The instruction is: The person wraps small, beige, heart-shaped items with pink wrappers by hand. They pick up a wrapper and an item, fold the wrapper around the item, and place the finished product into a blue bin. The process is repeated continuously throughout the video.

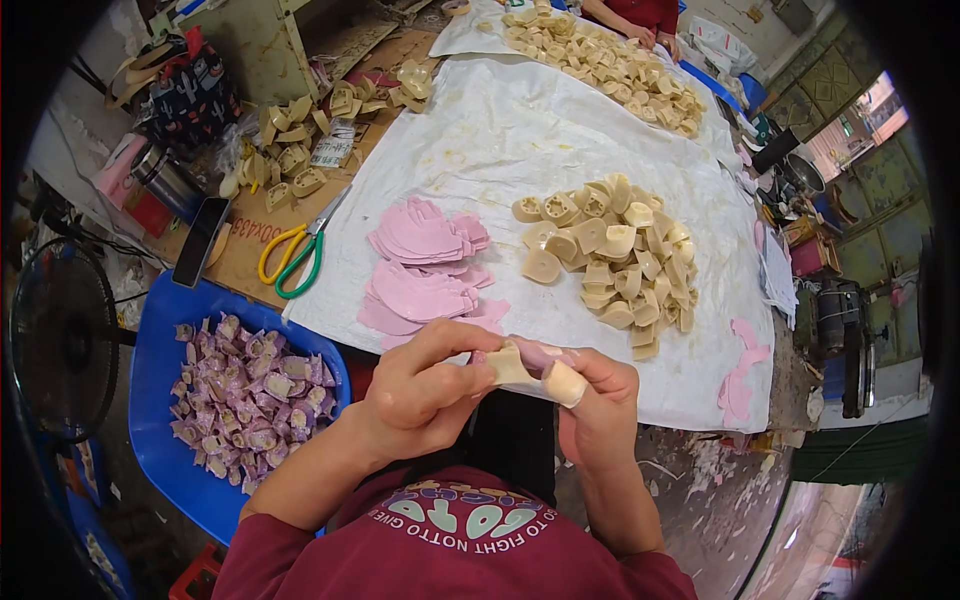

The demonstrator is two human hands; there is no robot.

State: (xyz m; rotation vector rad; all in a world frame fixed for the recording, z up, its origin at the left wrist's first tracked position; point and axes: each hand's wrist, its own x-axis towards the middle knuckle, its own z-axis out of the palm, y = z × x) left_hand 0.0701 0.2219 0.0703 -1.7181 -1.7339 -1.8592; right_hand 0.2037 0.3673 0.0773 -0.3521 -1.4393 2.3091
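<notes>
Both hands meet above the table's near edge, holding a small cream moulded piece (508,367) with some pink sheet material (536,353) against it. My left hand (425,392) pinches the piece from the left. From the right, my right hand (598,402) grips it, its thumb wrapped in a pale cover (565,383). Fingers hide part of the piece. Just beyond my left hand lie two overlapping stacks of cut pink sheets (420,290). Farther right is a heap of loose cream moulded pieces (625,260).
A blue basin (150,400) of pink-wrapped pieces stands at left. Scissors (296,250) with yellow and green handles, a phone (201,240) and a steel flask (168,182) lie nearby. Pink scraps (742,375) lie right. Another person's hands (655,38) work beside a far heap.
</notes>
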